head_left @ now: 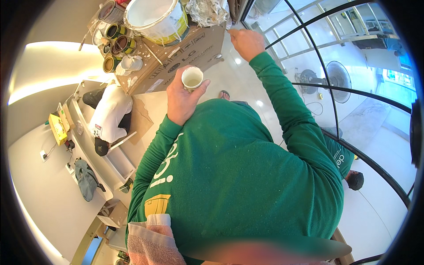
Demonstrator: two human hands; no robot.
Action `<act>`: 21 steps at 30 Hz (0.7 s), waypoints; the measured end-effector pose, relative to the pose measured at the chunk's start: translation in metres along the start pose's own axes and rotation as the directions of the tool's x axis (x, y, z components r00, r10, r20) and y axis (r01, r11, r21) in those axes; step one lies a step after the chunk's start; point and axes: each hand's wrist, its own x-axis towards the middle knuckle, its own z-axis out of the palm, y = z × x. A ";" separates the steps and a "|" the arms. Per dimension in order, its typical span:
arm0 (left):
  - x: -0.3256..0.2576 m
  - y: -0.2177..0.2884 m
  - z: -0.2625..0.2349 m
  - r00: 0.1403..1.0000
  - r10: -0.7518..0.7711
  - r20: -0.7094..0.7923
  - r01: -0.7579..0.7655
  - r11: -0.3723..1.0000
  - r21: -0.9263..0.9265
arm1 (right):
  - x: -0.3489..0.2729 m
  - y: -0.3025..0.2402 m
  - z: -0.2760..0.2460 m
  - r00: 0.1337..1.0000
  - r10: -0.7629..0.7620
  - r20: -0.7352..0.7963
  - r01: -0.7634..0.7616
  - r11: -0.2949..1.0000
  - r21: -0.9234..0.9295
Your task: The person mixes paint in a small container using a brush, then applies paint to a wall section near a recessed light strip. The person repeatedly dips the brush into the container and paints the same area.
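My left hand (182, 99) is wrapped round a small white cup (191, 87) with a pale liquid inside, held above the near left part of a large cardboard box (194, 52). Off to the right, my right hand (246, 43) reaches to the box's far right end with its fingers pinched together. Whatever sits between those fingertips is too small to name. Beside them lies a crumpled, paint-smeared plastic sheet (206, 12). A big white bucket (171, 34), streaked with paint, stands on the box, left of the sheet.
Several paint cans (124, 44) and a stick (152, 53) crowd the box's left side. A person in white (111, 112) bends over a drawer unit at left. Along the right runs a black-framed glass panel (332, 88), with a fan (339, 79), a ladder (304, 49) and a figure in green (338, 154).
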 end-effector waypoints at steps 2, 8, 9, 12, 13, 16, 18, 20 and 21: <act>0.000 0.000 0.000 1.000 -0.007 0.002 0.007 1.000 -0.005 | -0.002 -0.001 -0.003 0.999 -0.015 0.030 0.015 1.000 0.001; -0.002 -0.003 -0.003 1.000 -0.024 -0.013 0.024 1.000 -0.004 | -0.022 -0.002 -0.012 0.990 0.143 -0.016 -0.134 0.955 0.266; -0.003 -0.003 -0.003 0.999 -0.025 -0.024 0.024 1.000 -0.004 | -0.024 -0.001 -0.011 0.976 0.209 -0.055 -0.176 0.918 0.355; -0.004 -0.003 -0.002 0.999 -0.037 -0.023 0.037 0.999 -0.021 | -0.022 -0.002 0.003 0.930 0.350 -0.110 -0.236 0.799 0.553; -0.003 -0.002 -0.002 0.999 -0.029 -0.021 0.029 0.999 -0.027 | -0.017 -0.003 0.011 0.913 0.389 -0.125 -0.240 0.759 0.606; -0.001 0.000 0.002 1.000 0.013 0.002 -0.013 0.999 -0.038 | -0.008 -0.008 0.034 0.914 0.401 -0.067 -0.321 0.813 0.486; 0.001 0.001 0.001 0.999 0.029 0.015 -0.028 0.999 -0.016 | -0.009 -0.007 0.044 0.918 0.392 -0.061 -0.326 0.832 0.449; -0.001 0.001 0.001 1.000 0.022 0.018 -0.022 1.000 -0.010 | -0.015 -0.006 0.050 0.918 0.395 -0.027 -0.350 0.841 0.412; -0.001 0.000 0.001 1.000 0.011 0.015 -0.011 1.000 -0.016 | -0.019 -0.005 0.052 0.920 0.391 -0.024 -0.349 0.846 0.402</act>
